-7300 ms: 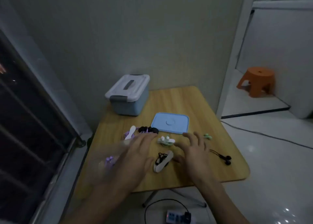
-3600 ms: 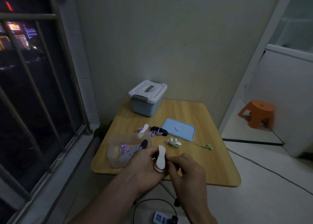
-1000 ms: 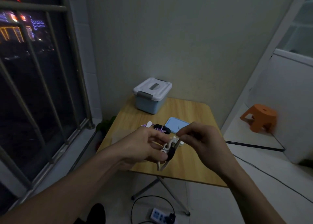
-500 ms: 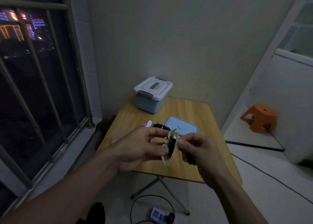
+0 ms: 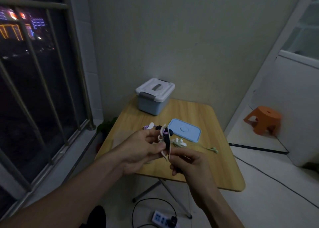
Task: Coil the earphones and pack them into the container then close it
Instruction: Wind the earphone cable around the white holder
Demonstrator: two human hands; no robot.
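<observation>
Risk check: black earphone cable part-wound on the white winder (image 5: 165,142), held mid-frame above the wooden table (image 5: 193,117).
The loose cable could have slipped off the winder if tension dropped. Left hand (image 5: 143,151) pinched the winder upright; right hand (image 5: 188,162), just below it, was curled shut on the black earphones (image 5: 166,138). The blue lid (image 5: 185,130) lay behind; I could not make out the container.

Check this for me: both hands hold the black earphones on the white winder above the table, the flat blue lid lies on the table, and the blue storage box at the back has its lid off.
One detail is wrong. In the head view the blue storage box at the back has its white lid on, with the grey latch down. The rest stands: the left hand and right hand hold the earphones on the winder, and the flat blue lid lies on the table.
</observation>
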